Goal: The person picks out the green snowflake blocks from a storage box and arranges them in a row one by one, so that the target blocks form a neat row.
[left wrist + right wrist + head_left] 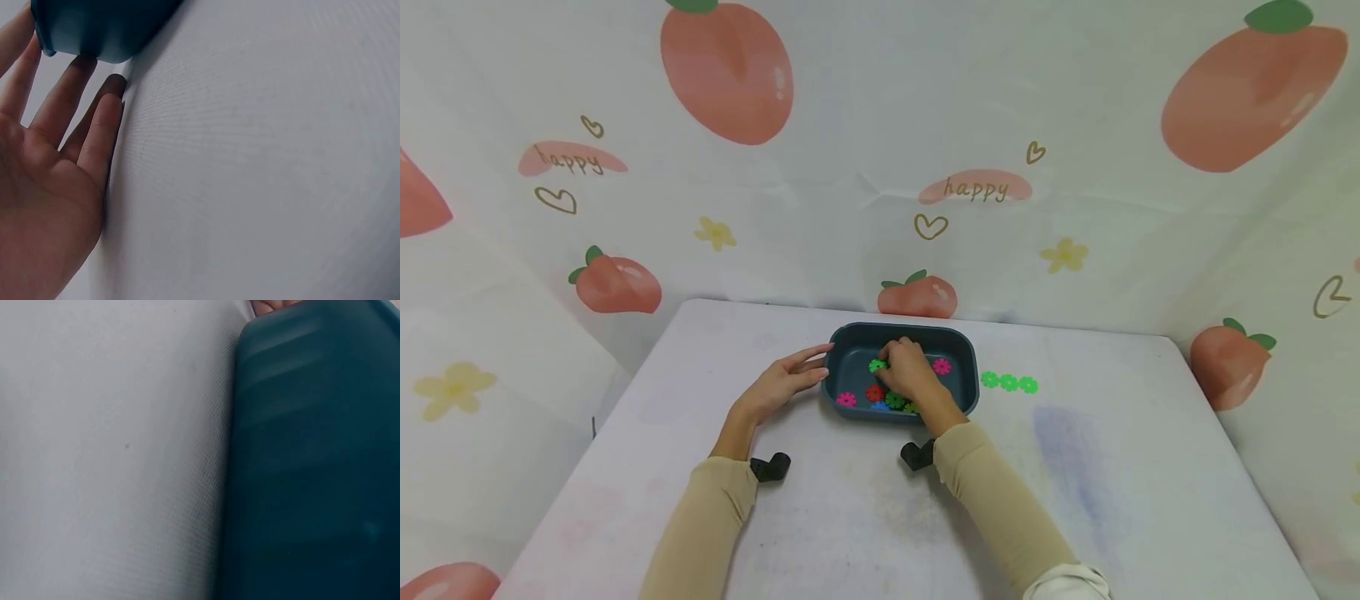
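Note:
A dark teal tray [901,327] sits mid-table and holds several small flower-shaped pieces: pink [942,366], another pink [846,399], red [874,392] and green [895,401]. My right hand [904,367] reaches into the tray, fingers curled around a green piece [876,365] near the back wall. My left hand [797,377] lies flat on the table with straight fingers touching the tray's left wall. The left wrist view shows the left hand's fingers [75,106] against the tray corner [100,25]. In the right wrist view only the tray's outer wall [312,456] shows.
Three green pieces [1008,382] lie in a row on the white table [850,517], right of the tray. Peach-patterned cloth [880,167] hangs behind and at both sides. The table's edges slope off at left and right.

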### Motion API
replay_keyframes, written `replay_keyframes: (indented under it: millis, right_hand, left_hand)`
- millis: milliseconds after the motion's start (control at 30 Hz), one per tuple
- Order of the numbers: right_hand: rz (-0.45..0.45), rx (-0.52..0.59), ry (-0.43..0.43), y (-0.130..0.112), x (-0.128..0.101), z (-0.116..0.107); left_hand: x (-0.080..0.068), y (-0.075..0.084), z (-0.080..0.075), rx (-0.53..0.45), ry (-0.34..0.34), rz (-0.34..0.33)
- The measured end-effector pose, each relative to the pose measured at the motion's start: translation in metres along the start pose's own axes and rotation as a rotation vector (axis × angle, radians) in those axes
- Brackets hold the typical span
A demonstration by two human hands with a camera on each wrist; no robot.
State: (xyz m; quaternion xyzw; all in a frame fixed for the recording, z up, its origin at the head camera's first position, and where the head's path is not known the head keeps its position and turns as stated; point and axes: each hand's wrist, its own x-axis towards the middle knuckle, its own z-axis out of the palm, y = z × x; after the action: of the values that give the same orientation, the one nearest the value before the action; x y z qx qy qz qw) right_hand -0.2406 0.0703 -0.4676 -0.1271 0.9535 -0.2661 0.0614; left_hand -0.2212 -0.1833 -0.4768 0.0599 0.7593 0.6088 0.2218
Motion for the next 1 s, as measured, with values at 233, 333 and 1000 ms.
replay_keyframes:
  millis: [233, 333, 1000]
  right_hand:
    - [0.007, 0.045, 0.002, 0.000, -0.002, 0.000]
    - [-0.010, 0.105, 0.011, -0.001, -0.004, 0.001]
    - [-0.102, 0.465, 0.201, -0.014, -0.025, -0.023]
  left_hand:
    - [0.003, -0.006, 0.000, 0.027, 0.013, 0.009]
    - [0.002, -0.006, 0.001, 0.034, 0.013, 0.012]
    - [0.001, -0.006, 0.000, 0.016, -0.001, 0.022]
